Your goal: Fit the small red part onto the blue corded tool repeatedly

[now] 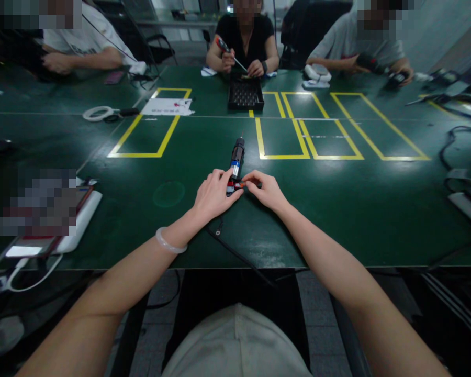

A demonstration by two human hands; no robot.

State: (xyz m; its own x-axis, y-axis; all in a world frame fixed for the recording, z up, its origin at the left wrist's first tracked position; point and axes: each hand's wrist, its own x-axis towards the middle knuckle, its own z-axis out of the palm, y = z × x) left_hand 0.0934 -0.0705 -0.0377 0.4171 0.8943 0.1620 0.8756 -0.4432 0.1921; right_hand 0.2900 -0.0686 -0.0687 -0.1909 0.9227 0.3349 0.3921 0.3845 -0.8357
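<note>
On the green table (204,246) in front of me lies a black electric screwdriver (237,152) with a blue and silver band, its thin bit pointing away from me. My left hand (215,193) is closed around its near end, the thumb stretched along the near side. Close against it, my right hand (265,189) has thumb and fingertips pinched at a small red-orange part (239,185) beside the tool's near end. What that part is cannot be made out. A black cable (235,251) runs from near my left hand over the table's front edge.
Yellow tape rectangles (137,155) mark the table. A black tray (246,98) stands before a person holding a screwdriver (222,45). Other people sit left and right of them. A white paper (167,107) and coiled white cable (98,113) lie left; a phone (35,246) lies nearer.
</note>
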